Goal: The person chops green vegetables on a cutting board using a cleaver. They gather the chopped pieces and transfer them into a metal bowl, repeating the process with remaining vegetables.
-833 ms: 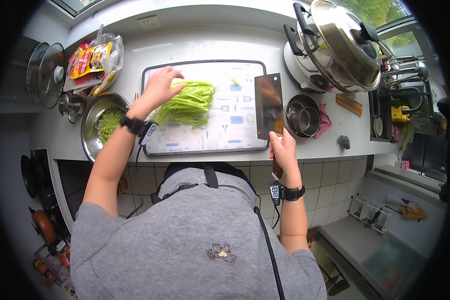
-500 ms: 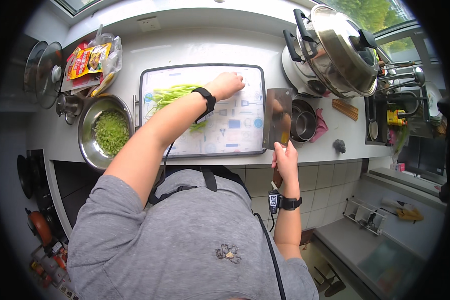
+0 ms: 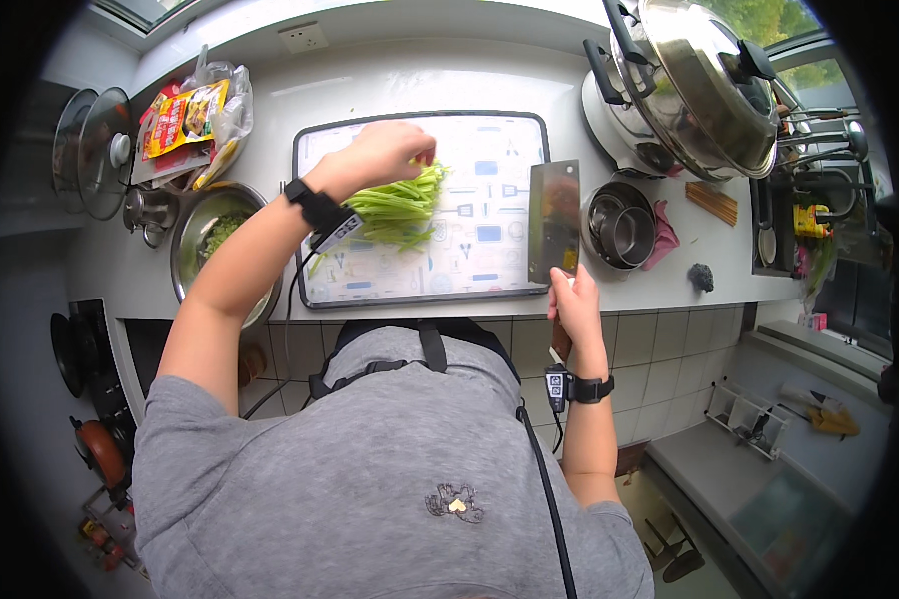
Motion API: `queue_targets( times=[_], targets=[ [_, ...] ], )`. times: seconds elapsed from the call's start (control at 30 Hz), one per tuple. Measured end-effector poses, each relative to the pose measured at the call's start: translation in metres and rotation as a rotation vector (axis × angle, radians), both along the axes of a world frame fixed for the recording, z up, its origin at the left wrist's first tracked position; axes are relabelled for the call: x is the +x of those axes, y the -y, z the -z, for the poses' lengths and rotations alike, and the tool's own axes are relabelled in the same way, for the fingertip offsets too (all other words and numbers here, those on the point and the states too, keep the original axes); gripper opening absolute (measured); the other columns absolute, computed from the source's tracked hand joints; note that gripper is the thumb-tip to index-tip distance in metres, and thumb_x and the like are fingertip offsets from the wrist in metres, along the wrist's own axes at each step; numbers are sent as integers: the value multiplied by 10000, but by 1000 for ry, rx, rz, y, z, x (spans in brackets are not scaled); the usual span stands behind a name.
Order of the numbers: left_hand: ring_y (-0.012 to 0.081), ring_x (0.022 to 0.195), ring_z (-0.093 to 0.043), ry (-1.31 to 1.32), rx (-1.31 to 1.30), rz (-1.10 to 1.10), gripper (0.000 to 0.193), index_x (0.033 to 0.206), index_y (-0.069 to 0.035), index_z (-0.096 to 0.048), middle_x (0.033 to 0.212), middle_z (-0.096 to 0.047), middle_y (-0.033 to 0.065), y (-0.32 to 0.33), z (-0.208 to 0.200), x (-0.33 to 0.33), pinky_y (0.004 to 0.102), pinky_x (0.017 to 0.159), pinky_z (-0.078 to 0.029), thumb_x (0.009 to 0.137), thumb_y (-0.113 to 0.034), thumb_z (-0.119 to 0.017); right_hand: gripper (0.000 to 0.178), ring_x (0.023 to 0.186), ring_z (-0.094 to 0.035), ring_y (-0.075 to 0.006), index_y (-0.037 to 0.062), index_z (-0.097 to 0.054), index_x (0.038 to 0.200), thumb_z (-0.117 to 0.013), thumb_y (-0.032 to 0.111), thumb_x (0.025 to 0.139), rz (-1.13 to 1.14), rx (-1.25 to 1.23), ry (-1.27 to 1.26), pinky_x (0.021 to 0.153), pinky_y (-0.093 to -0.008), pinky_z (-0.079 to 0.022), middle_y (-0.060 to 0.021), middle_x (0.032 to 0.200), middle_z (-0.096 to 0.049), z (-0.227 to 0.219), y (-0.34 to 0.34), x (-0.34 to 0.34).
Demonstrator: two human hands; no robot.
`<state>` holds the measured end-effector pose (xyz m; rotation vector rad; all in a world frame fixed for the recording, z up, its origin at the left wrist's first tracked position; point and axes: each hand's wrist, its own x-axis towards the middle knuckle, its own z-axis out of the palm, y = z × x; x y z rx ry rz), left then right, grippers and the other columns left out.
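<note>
A bundle of thin green celery strips (image 3: pixel 395 212) lies on the left half of the patterned cutting board (image 3: pixel 469 270). My left hand (image 3: pixel 390 152) is over the far edge of the bundle, its fingers curled downward and closed. Whatever may be between them is hidden. Beyond the board's right edge, my right hand (image 3: pixel 575 299) grips the handle of a broad-bladed cleaver (image 3: pixel 554 215), its blade pointing away from me and partly overlapping the board's edge. To the left, a steel bowl (image 3: pixel 185 272) of finely chopped greens (image 3: pixel 222 232) is partly covered by my left forearm.
Bagged food packages (image 3: pixel 185 125) and a small metal pot (image 3: pixel 150 212) stand at the left. Nested steel bowls (image 3: pixel 624 232), a pink cloth (image 3: pixel 663 238), wooden chopsticks (image 3: pixel 711 203) and a dark scouring ball (image 3: pixel 701 277) lie at right, before a large lidded steamer (image 3: pixel 704 90).
My left hand has moved left from the board's far right to the celery strips, which now sit in a tighter bundle. The cleaver stays in my right hand. The view has shifted slightly.
</note>
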<state>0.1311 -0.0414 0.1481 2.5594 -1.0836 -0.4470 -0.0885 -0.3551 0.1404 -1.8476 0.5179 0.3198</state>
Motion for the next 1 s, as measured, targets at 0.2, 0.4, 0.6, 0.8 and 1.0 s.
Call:
queue_targets(
  times=[0.2,0.4,0.6,0.8,1.0],
  targets=[
    [444,1514,-125,-2,108,-90,1348,1613,-127,-126,1631,-141,248,-47,10,-49,567,1228,-140,578,-467,-920,345,595,-665,-342,-48,-514,1209,-567,204,979,-107,-194,79,563,-455,-531,-225,762,-672,34,-64,27],
    [427,1527,-122,121,216,-135,1434,1607,-75,-108,1626,-161,267,-34,40,-69,568,1234,-101,519,-515,-931,350,793,-672,-466,-33,-461,1270,-528,154,981,-254,-482,224,700,-542,-538,-295,845,-676,53,-127,50],
    [413,1510,-208,178,188,-192,1366,1583,-16,-154,1589,-255,287,-29,65,-59,546,1236,-122,557,-529,-896,314,761,-667,-459,-24,-460,1234,-547,105,962,-350,-484,375,676,-531,-542,-279,855,-670,58,-169,49],
    [423,1456,-291,105,98,-322,1338,1564,22,-178,1523,-337,267,-24,78,-61,520,1228,-183,579,-536,-891,325,773,-649,-496,-24,-447,1243,-553,122,973,-326,-463,368,686,-571,-515,-294,832,-664,56,-172,51],
    [440,1459,-264,23,111,-403,1350,1546,57,-211,1535,-317,263,-17,67,-69,548,1218,-173,578,-609,-876,336,821,-645,-506,-18,-456,1239,-549,191,993,-239,-359,255,701,-569,-506,-316,885,-666,62,-154,55]
  ],
)
